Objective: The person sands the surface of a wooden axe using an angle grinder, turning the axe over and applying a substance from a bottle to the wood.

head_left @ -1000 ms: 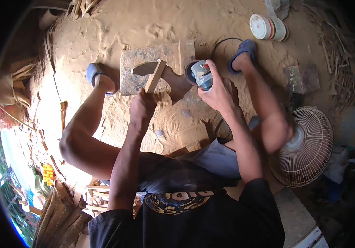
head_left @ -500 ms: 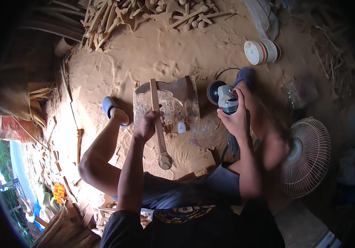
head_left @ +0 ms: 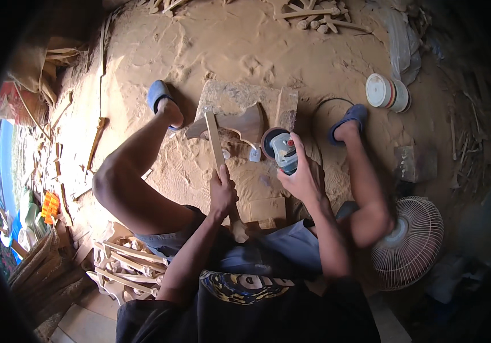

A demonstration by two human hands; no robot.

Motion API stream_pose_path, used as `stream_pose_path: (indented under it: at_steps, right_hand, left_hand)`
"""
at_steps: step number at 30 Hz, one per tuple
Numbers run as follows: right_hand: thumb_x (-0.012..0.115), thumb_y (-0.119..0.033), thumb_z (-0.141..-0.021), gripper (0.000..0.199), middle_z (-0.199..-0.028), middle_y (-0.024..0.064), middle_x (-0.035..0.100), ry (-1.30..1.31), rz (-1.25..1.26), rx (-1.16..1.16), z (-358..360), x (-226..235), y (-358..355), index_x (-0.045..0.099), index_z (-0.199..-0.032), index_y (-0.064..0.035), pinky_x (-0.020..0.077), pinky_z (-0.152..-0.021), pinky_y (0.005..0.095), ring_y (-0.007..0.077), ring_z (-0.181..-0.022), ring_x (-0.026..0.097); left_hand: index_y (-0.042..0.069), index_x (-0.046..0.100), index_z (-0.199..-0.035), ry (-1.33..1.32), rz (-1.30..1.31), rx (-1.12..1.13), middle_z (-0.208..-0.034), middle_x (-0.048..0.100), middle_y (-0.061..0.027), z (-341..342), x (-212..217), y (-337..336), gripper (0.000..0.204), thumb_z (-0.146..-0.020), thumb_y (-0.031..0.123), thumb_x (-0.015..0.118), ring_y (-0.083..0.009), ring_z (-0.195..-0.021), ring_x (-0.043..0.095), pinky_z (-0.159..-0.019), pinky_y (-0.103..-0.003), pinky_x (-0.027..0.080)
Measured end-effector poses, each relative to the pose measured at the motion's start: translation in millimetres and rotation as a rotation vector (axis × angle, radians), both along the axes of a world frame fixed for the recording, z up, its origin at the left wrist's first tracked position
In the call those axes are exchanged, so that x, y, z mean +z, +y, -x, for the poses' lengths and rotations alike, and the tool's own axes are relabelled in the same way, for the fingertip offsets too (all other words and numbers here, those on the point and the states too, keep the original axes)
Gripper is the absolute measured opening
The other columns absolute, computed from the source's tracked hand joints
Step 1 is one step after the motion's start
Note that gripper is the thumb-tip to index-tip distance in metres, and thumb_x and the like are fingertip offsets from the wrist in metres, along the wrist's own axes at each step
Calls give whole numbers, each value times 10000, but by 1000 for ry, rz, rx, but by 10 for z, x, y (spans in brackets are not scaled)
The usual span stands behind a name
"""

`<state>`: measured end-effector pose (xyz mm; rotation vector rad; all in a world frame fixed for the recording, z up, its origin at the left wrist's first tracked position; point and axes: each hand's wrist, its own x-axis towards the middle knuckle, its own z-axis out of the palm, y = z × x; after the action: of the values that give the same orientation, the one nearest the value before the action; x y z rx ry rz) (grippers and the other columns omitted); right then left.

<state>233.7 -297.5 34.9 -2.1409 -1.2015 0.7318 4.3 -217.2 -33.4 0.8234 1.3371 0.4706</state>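
My left hand (head_left: 223, 193) is closed round the pale handle of an axe (head_left: 216, 140) that looks carved from wood. Its broad brown blade (head_left: 245, 124) points right, over a worn block on the ground. The knobbed handle end reaches back to my lap. In my right hand (head_left: 304, 178) is an angle grinder (head_left: 285, 154) with a round sanding disc (head_left: 269, 143), gripped round its body. The disc's rim is close to the blade's lower right corner; whether they touch I cannot tell.
Behind the blade sits the dusty block (head_left: 231, 91). A small white bottle (head_left: 254, 154) lies near the disc. The grinder's dark cord (head_left: 321, 106) curves toward my right foot. A fan (head_left: 411, 243) stands right, a white bucket (head_left: 387, 91) far right, and wooden pieces (head_left: 128, 266) at left.
The grinder has moved left, from beside my right leg to the axe blade. My left hand has shifted right and nearer my body with the axe. The whole view has shifted.
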Motion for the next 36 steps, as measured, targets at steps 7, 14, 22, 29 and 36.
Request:
stream_pose_path:
  at_steps: [7,14,22,29,36]
  right_hand:
    - [801,-237,-841,978,-1277,224,750,-112,214,136,363,68,301,295,-1678,-249,575,-856,609,504,-1022,731]
    - [797,-241,-843,955,-1075,303,761,-108,156,152,383,23,422,310,-1664,-268,566,-820,639,548,-935,723]
    - [801,-223,-831,956,-1078,331,747,-128,243,158,428,181,408,311,-1651,-272,565,-829,630,552,-960,718]
    - [813,-221,-817,959,-1141,325,738,-63,257,188,331,205,272,334,-1648,-221,563,-895,623,556,-1026,696]
    - [814,-229,-826,974,-1084,325,745,-129,303,183,408,155,502,314,-1661,-249,558,-858,643,566,-981,697]
  left_hand:
    - [1,532,-1053,321,-302,-89,-661,577,-172,83,-332,-93,442,-1159,428,495,-332,-572,602,-553,-478,468]
    - [-46,557,-1089,323,-296,-107,-772,650,-290,-32,-43,-105,447,-1153,394,505,-460,-724,674,-656,-529,499]
    - [-57,556,-1100,269,-259,-72,-816,663,-305,19,-118,-84,447,-1152,385,511,-475,-777,684,-694,-527,510]
    - [-71,565,-1141,312,-295,-76,-870,677,-331,15,-27,-68,455,-1152,380,510,-499,-821,685,-737,-538,516]
    - [-76,569,-1158,298,-321,-83,-892,685,-340,9,25,-54,462,-1152,381,504,-517,-850,691,-755,-548,521]
